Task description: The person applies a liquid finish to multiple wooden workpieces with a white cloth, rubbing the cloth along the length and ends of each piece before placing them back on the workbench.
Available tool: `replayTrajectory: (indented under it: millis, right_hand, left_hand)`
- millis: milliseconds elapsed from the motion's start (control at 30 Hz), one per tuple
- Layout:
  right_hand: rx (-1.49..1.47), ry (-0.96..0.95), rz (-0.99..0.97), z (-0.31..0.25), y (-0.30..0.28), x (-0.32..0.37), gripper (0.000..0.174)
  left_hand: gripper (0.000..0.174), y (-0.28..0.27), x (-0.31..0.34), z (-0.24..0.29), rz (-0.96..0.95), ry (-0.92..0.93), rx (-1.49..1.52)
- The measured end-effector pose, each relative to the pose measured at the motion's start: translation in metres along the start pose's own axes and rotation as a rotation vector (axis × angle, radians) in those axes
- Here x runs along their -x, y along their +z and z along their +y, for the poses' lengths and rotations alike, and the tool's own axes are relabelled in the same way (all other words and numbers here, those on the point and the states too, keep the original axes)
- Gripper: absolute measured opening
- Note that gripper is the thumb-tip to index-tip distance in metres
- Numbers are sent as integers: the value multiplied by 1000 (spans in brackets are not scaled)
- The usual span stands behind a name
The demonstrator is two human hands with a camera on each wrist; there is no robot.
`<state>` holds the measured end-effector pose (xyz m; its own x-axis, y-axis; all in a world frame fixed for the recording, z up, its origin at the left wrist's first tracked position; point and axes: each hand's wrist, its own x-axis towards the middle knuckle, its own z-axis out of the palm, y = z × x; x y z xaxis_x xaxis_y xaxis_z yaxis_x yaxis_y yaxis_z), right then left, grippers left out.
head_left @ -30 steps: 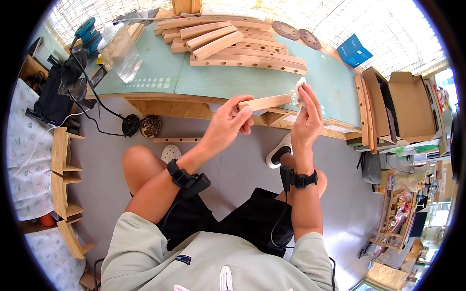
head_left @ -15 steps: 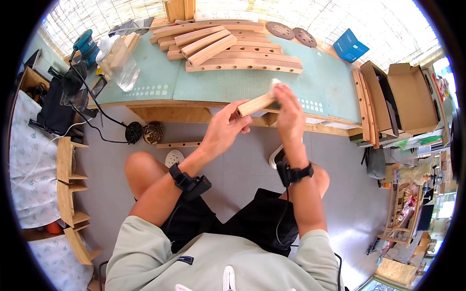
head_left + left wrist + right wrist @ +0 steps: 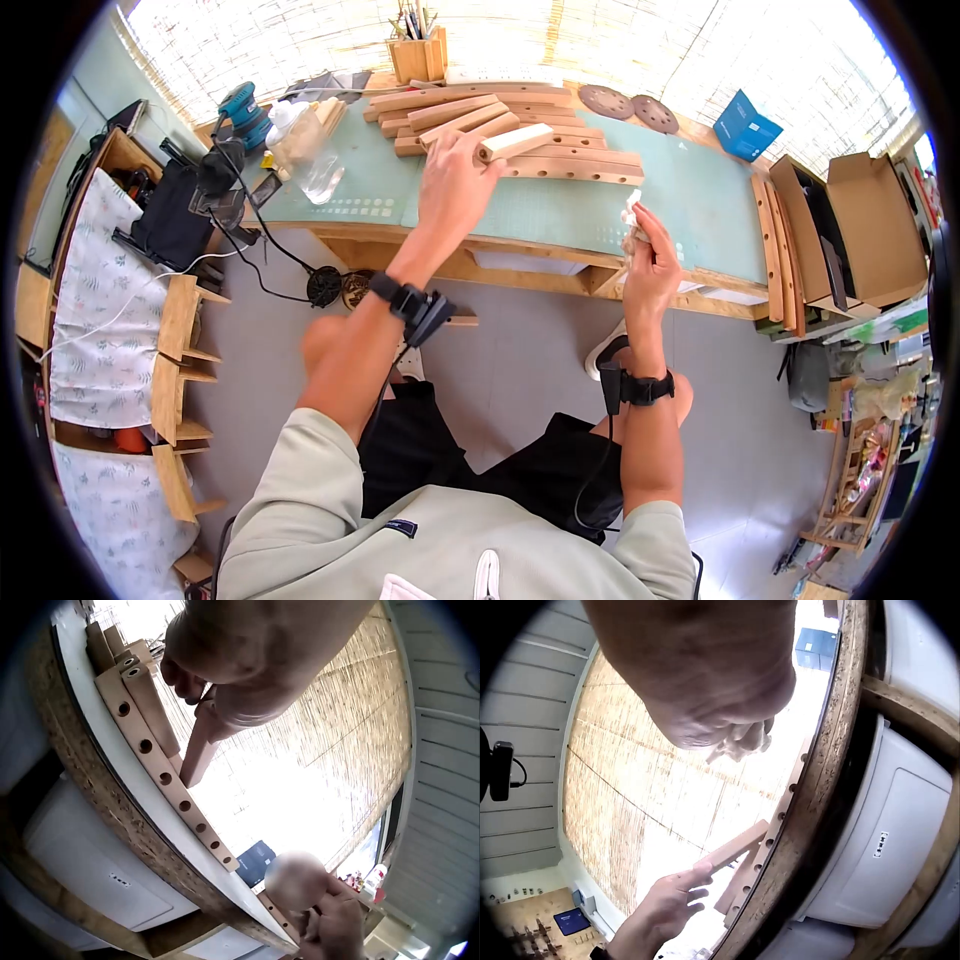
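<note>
In the head view the left hand (image 3: 452,190) holds a short wooden block (image 3: 516,143) by its near end, over the pile of wooden pieces. A long strip with a row of holes (image 3: 580,169) lies at the pile's front. The left wrist view shows the block (image 3: 199,752) pinched below the left hand (image 3: 247,667). The right hand (image 3: 652,272) pinches a crumpled white cloth (image 3: 632,218) above the table's front edge, apart from the block. The cloth (image 3: 742,742) also shows beneath the right hand (image 3: 705,682) in the right wrist view.
A clear bottle (image 3: 305,155) and a blue sander (image 3: 245,112) stand at the left of the table. Behind are a pen holder (image 3: 418,58) and two brown discs (image 3: 606,102). To the right are a blue box (image 3: 747,126) and an open cardboard box (image 3: 868,235).
The left hand has carried the block forward and up, away from the cloth, to the pile. The right hand has come off the block with the cloth and moved right.
</note>
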<state>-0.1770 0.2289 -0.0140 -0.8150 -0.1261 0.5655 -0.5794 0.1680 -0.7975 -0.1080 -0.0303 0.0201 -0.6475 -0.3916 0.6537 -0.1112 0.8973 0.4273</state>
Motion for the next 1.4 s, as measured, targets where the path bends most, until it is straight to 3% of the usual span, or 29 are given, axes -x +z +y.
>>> replayTrajectory:
  millis: [33,100,167,200,267,333,500,800,1000,1067,1100,1133,1167,1200,1367,1400]
  right_hand:
    - [-81,65,-2,0,-1,1,36]
    - [-166,133,0,4,-1,1,34]
    - [-706,508,48,13,-3,3,30]
    - [-708,508,58,13,-6,2,30]
    - [-1094,743,-8,10,-11,2,31]
    - [-1133,778,-9,1,-12,1,33]
    - [-1193,849,-51,-7,-12,0,34]
    - [-918,727,47,27,-20,-8,33]
    - [-730,640,56,43,-13,-22,43]
    - [-569,557,-167,54,-10,-37,47]
    - [-346,435,-54,54,-3,-40,48]
    - [-346,442,-47,54,-6,-37,48]
    - [-156,180,28,53,-14,-37,47]
    - [44,-78,97,31,-20,-35,46]
    - [72,-225,-52,-72,-22,-33,43]
    - [-86,-204,-131,-93,-24,-31,42]
  left_hand:
    - [41,1,-7,-2,-79,-80,-38]
    - [40,3,-19,-7,-126,-70,-189]
    - [40,6,-21,-12,-184,-54,-332]
    - [40,5,-21,-11,-176,-57,-325]
    - [40,4,-19,-10,-172,-51,-315]
    - [32,0,-8,-7,-61,57,-141]
    - [20,-34,38,6,-115,5,84]
    - [11,-60,119,-37,-153,-177,227]
    - [14,-62,135,-51,-328,-286,349]
    - [15,-62,138,-51,-312,-257,350]
    - [14,-66,136,-48,-284,-297,400]
    - [14,-70,135,-47,-262,-335,449]
    - [14,-72,133,-50,-274,-330,449]
    - [13,-72,131,-55,-188,-372,489]
    - [14,-73,124,-68,-22,-465,604]
    - [14,-72,123,-69,-50,-465,606]
